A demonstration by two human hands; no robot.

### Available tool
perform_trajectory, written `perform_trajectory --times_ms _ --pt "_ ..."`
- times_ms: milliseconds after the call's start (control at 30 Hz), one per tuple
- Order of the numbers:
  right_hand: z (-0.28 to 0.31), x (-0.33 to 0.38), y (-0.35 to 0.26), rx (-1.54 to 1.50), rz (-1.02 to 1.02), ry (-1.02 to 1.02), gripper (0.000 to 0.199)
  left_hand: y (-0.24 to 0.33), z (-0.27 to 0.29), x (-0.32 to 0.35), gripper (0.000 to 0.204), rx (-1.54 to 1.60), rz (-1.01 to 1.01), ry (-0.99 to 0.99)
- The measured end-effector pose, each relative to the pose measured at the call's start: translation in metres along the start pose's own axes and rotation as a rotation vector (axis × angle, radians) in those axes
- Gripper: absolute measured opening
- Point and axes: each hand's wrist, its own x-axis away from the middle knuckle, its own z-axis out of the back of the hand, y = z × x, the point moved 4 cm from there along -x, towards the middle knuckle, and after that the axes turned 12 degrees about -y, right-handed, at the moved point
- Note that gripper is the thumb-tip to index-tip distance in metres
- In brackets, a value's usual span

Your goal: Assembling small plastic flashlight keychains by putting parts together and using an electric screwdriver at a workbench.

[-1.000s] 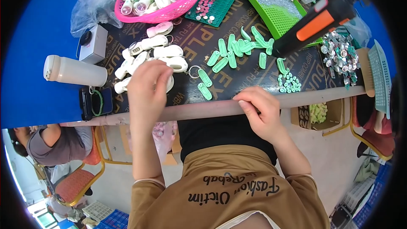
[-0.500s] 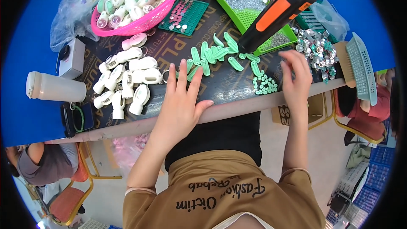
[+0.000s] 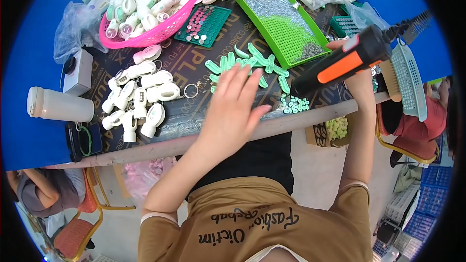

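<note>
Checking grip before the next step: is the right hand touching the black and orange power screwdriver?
Touching. The head view shows the right hand wrapped around the black and orange power screwdriver, fingers showing above its body and the wrist below, with no gap between them.

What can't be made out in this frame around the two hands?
- Head view: the right hand is mostly behind the black and orange power tool; its grip cannot be read.
- The left hand covers part of the mint green pieces; contact unclear.
- The pink basket is cut off by the top edge.
</note>
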Motion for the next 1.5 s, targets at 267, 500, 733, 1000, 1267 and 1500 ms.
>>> perform_trajectory --times_ms 267,500,733,1000,1267,1500 --pt "-0.034 -0.004 -0.030 0.047 0.260 -0.066 0.025 0.045 -0.013 -0.054 0.071 0.713 -0.218 0.179" --pt "-0.033 -0.011 0.021 0.227 0.123 -0.183 0.011 -0.004 0.012 -0.024 0.050 0.876 0.026 0.282" --pt "-0.044 0.021 0.015 0.233 0.119 -0.048 0.014 -0.025 0.018 -0.013 0.039 1.000 -0.014 0.461" --pt "-0.027 0.030 -0.002 0.107 0.101 -0.056 0.017 -0.024 0.012 -0.008 0.050 0.963 -0.041 0.502" --pt "-0.022 -0.012 0.001 0.333 -0.005 -0.489 0.023 -0.028 0.012 -0.003 0.043 1.004 -0.032 0.592" --pt "-0.044 -0.031 0.002 0.271 -0.092 -0.718 0.021 -0.026 0.013 -0.001 0.041 0.958 -0.052 0.574"
